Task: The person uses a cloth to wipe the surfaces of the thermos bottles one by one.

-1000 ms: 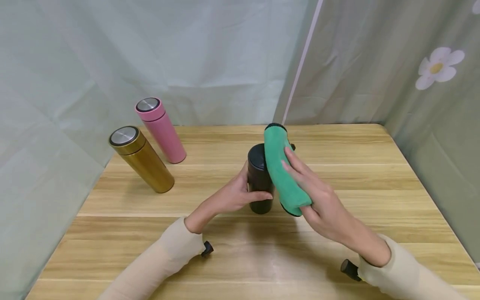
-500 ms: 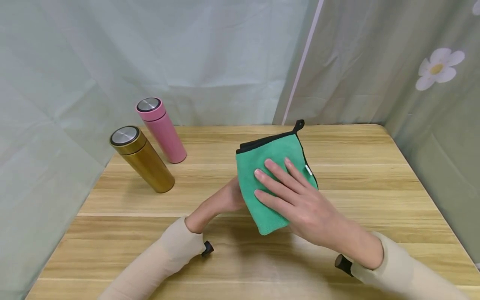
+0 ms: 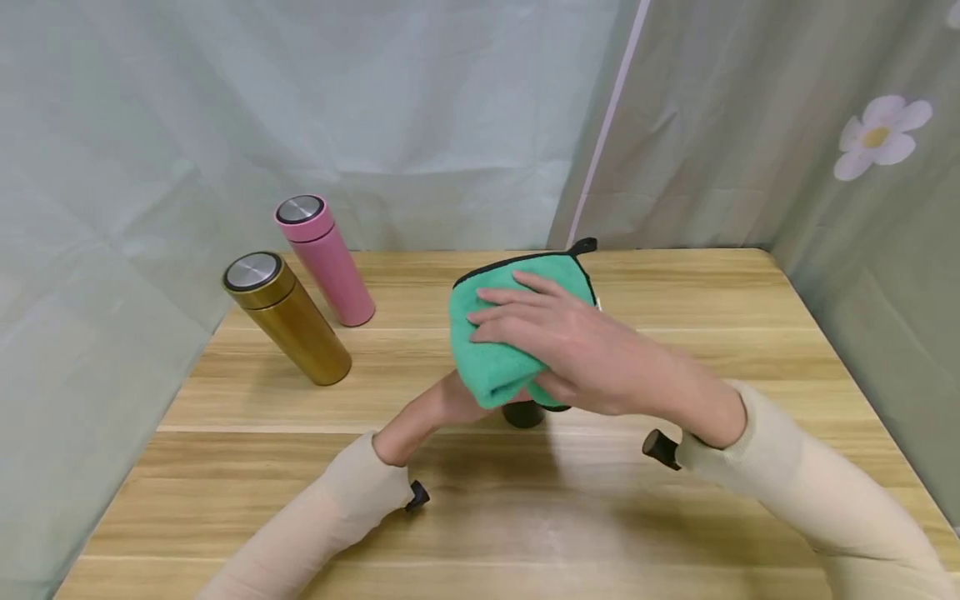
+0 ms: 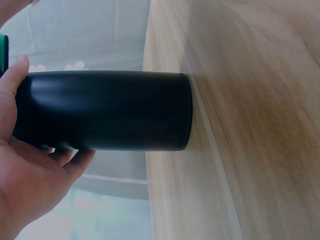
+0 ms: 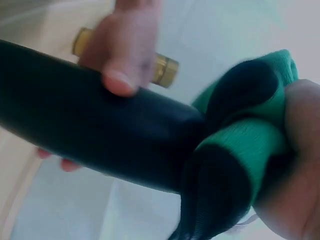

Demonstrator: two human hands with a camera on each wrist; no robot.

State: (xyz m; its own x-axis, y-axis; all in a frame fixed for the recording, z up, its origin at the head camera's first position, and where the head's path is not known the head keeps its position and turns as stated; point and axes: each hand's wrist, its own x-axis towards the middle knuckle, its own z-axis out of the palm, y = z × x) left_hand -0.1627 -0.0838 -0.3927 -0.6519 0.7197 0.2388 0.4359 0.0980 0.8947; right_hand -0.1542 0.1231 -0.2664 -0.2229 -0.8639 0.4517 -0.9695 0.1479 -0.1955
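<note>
My left hand (image 3: 459,402) grips the side of a black bottle (image 4: 110,110), its thumb and fingers round the upper body in the left wrist view. The bottle is upright, its base (image 3: 522,415) on or close to the tabletop; I cannot tell if it touches. A folded green cloth (image 3: 480,358) with black edging and a loop drapes over the bottle's top, hiding the lid from the head view. My right hand (image 3: 570,337) lies over the cloth with fingers bent, holding it round the top. In the right wrist view the cloth (image 5: 245,145) bunches about the bottle's upper end.
On the left of the wooden table (image 3: 247,517) stand a gold bottle (image 3: 300,329) and, behind it, a pink bottle (image 3: 335,271), both with silver-topped lids. A pale curtain (image 3: 412,125) hangs behind the table and along its sides.
The right hand has brought the cloth from the black bottle's right side over its top and moved left, the fingers now bending over it. The left hand keeps its hold in place.
</note>
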